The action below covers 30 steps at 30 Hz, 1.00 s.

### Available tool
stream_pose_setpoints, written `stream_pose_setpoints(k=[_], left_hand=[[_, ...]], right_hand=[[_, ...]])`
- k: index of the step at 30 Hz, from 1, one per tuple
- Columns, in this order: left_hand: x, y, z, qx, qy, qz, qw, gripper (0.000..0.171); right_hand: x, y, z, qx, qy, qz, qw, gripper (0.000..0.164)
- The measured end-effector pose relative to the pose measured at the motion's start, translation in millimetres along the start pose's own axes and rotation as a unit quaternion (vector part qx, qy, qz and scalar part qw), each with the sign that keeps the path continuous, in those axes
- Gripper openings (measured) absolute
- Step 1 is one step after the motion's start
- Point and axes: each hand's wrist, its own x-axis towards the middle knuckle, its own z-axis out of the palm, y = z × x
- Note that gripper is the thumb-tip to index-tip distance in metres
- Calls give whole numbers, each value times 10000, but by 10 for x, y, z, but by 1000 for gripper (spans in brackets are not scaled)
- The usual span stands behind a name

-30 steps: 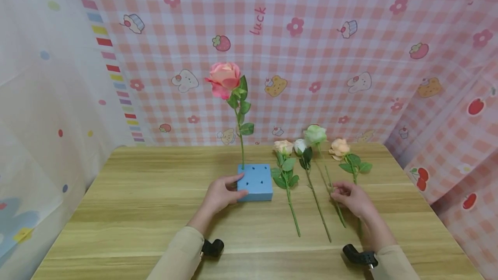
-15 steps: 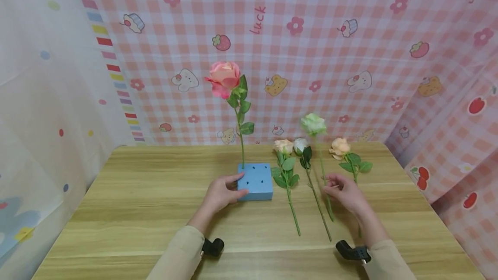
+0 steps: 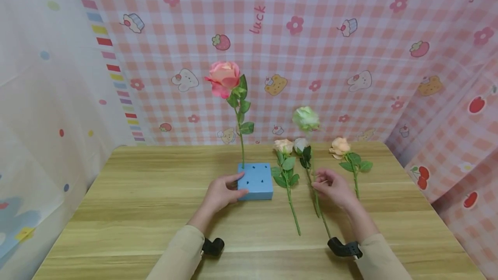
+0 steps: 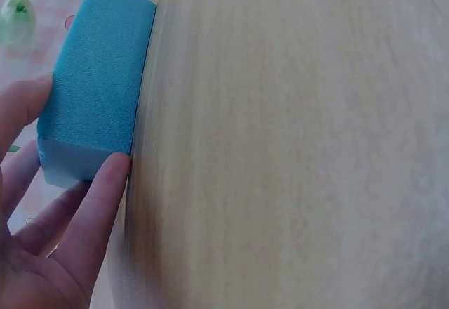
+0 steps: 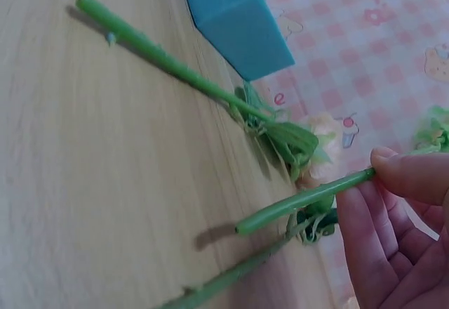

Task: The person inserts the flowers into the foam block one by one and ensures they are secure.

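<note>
A blue foam block (image 3: pixel 256 189) with several small holes in its top sits on the wooden table. My left hand (image 3: pixel 219 194) grips its left side, thumb and fingers spread across the edges; the left wrist view shows the fingertips against the block (image 4: pixel 98 70). Upright from the block's back left corner rises a pink rose (image 3: pixel 224 79). My right hand (image 3: pixel 335 190) pinches the stem of a pale green rose (image 3: pixel 306 119), raised above the table with its bloom up. In the right wrist view, the stem's cut end (image 5: pixel 280 209) points toward the table.
Right of the block lie a peach rose (image 3: pixel 284 147) and a white rose (image 3: pixel 300 145), the latter beneath the raised stem. Another peach rose (image 3: pixel 340 147) lies farther right, partly behind my right arm. A checked pink cloth (image 3: pixel 330 64) hangs behind the table (image 3: pixel 148 202).
My right hand has lifted the green rose off the table and carried it left, its bloom tilting up. The left hand and the block stay put.
</note>
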Motion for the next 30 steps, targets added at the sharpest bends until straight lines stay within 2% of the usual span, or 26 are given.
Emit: stream_pose_setpoints(k=[12,30], left_hand=[[6,-22,-5,-50,4,33,10000,59],[2,-18,7,-100,50,8,9999,58]], right_hand=[[64,-139,165,164,-33,-78,9998,42],[212,-395,419,369,-164,-669,9969,35]])
